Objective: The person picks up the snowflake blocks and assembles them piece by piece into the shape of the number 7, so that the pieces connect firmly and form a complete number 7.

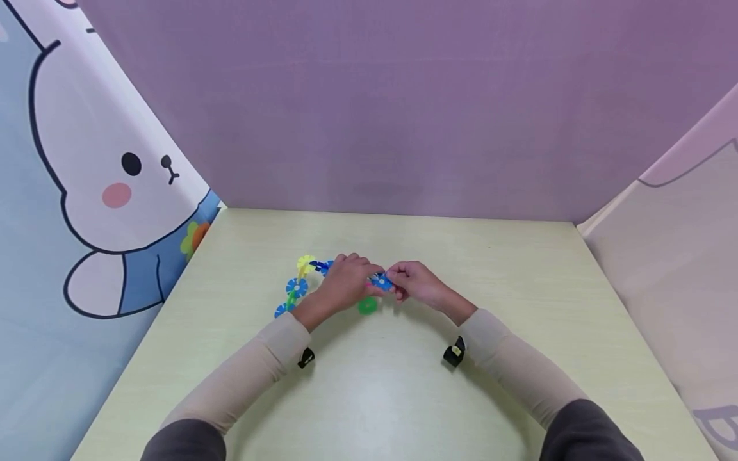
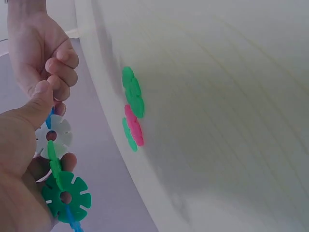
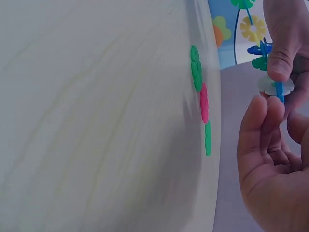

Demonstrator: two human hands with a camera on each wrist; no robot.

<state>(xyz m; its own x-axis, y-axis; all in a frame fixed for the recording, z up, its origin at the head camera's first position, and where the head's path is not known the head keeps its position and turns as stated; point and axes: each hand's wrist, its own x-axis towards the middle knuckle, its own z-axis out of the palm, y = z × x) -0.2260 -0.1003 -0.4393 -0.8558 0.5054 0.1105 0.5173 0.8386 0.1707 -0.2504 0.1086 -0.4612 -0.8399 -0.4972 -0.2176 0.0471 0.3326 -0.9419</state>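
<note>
A chain of slotted snowflake discs runs through my left hand (image 1: 346, 282), which grips it near its right end. In the left wrist view, a white disc (image 2: 62, 128) and a green disc (image 2: 79, 191) show beside that palm. A blue disc (image 1: 381, 282) sits edge-on in the white one at the chain's end. Thumb and fingers of my right hand (image 1: 419, 283) pinch this blue disc, close against the left fingertips. Leftward the chain continues with a yellow disc (image 1: 305, 264) and another blue disc (image 1: 296, 287); the left forearm hides part of it.
Loose green discs (image 2: 133, 92) and a pink disc (image 2: 134, 125) lie on the pale table (image 1: 380, 397) below the hands. A purple panel (image 1: 392, 115) stands behind the table, with printed cloth (image 1: 34, 358) on the left.
</note>
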